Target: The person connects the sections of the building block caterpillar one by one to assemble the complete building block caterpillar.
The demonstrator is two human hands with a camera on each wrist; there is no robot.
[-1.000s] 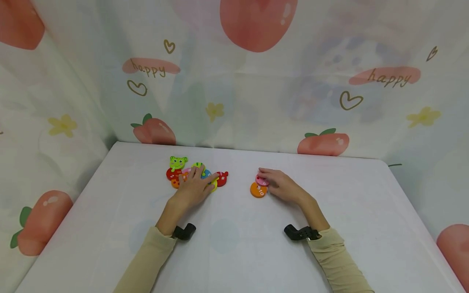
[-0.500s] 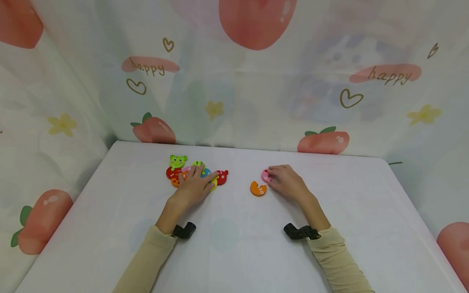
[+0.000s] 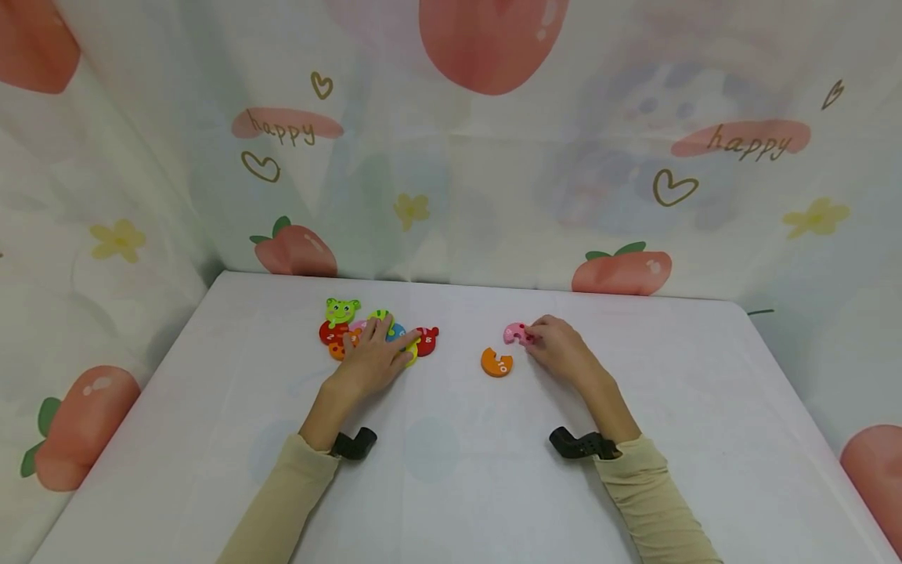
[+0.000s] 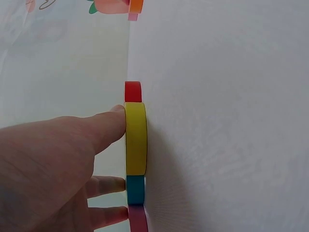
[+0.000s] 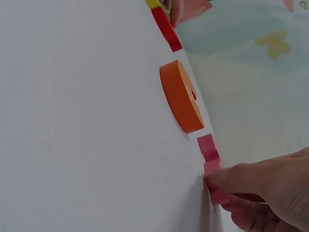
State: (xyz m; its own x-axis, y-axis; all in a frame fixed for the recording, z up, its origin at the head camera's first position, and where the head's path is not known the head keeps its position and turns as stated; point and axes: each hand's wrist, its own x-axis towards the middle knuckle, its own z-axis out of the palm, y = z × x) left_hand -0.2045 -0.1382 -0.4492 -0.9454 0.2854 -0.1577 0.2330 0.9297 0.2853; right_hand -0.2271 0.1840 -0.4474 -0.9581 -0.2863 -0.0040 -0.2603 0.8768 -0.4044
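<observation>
Spread over a row of joined, numbered caterpillar puzzle pieces, my left hand (image 3: 369, 360) rests its extended fingers on them. A green animal-face piece (image 3: 342, 312) tops the row's left end, above a red piece (image 3: 334, 334); another red piece (image 3: 426, 341) ends it at the right. In the left wrist view the thumb touches a yellow piece (image 4: 136, 139). Between thumb and fingers, my right hand (image 3: 561, 349) pinches a pink puzzle piece (image 3: 516, 334). Just left of and nearer than that lies an orange piece (image 3: 496, 363) marked 10, apart from the pink one.
A white cloth covers the table (image 3: 451, 501). Behind it hangs a printed curtain (image 3: 479, 172) with fruit, hearts and flowers. Each wrist wears a black camera mount, such as the left mount (image 3: 355, 444).
The pink piece has come off the orange one and moved right and slightly away with my right hand. The orange piece stays in place. My left hand has not moved.
</observation>
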